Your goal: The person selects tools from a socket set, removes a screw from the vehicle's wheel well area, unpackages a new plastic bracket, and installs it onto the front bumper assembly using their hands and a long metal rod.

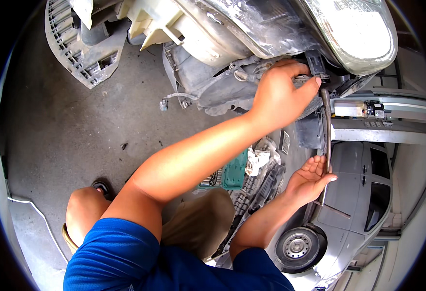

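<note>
My left hand [282,94] reaches under the headlight [356,34], fingers curled at a dark bracket [315,63] and thumb beside the upper end of a long metal wrench [326,121]. What its fingers grip is hidden. Lower down, my right hand [310,180] is loosely cupped around the wrench shaft, which runs between fingers and thumb. A crossbar [336,212] sits at the wrench's lower end. Around my left hand are the car's exposed front parts, with a dark plastic liner [222,87] and a dangling connector [163,104].
A green socket case [235,170] lies near my knees beside a white rag [256,161] and a long dark grille part [256,194]. A detached plastic panel [84,53] is at upper left. A silver car [344,179] stands to the right. A white cable [41,216] crosses the floor.
</note>
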Motion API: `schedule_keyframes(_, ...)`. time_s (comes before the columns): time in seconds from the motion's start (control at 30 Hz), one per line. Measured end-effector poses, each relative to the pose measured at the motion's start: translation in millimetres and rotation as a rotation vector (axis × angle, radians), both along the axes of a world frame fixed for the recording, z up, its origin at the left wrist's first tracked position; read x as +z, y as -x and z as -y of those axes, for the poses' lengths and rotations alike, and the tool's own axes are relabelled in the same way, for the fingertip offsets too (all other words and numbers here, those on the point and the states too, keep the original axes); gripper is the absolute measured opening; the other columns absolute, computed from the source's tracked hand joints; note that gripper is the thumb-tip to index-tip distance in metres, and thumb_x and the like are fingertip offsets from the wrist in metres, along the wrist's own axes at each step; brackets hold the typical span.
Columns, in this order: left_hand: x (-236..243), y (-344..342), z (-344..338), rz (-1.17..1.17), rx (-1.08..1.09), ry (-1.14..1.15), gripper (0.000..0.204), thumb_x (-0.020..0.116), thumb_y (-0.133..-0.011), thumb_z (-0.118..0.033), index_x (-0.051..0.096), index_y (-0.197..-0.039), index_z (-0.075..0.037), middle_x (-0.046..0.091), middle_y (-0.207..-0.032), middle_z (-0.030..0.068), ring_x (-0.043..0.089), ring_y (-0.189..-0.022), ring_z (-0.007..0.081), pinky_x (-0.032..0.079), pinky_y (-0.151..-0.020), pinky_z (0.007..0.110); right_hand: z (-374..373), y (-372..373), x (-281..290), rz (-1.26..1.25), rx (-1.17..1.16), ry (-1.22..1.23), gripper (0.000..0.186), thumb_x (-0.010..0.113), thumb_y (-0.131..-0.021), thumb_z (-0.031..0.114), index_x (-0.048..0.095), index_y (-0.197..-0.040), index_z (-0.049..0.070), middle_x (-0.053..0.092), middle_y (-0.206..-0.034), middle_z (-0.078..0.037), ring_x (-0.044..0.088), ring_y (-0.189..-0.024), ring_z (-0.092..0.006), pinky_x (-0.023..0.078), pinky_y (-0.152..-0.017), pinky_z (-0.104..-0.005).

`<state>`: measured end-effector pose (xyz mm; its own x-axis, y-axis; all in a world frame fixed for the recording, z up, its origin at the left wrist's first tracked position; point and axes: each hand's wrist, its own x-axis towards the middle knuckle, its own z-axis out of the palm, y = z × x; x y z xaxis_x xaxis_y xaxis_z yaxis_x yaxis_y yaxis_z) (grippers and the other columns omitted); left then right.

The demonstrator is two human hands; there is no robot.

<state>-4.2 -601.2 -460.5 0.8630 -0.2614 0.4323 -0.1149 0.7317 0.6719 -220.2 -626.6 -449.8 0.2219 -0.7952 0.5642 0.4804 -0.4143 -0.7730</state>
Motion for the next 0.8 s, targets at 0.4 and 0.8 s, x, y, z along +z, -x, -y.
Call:
schedule_keyframes(0.4,5,-4,-5,-0.062,-0.168,-0.009,0.029,0.062,-0.082,-0.022,0.065,-0.080,0.007,0.062,-0.077,0.0204,0.061,-0.074,0.0310,0.047,-0.069,0.037,10,12,-2,0.004,0.055,0.188,0.020,0.054,-0.093,0.014,0.057,-0.106,-0.001,0.059,-0.116,-0.016,0.059,-0.107,-0.0242,0.049,-0.095,-0.0325)
schedule_keyframes(0.8,11,4,1,-0.245,-0.310,-0.048,0.028,0.064,-0.081,-0.021,0.064,-0.086,0.007,0.061,-0.091,0.0160,0.058,-0.088,0.0238,0.044,-0.078,0.032,20,5,-8,0.089,0.025,0.203,0.017,0.057,-0.091,0.014,0.058,-0.105,0.004,0.061,-0.113,-0.012,0.060,-0.103,-0.0222,0.050,-0.091,-0.0314)
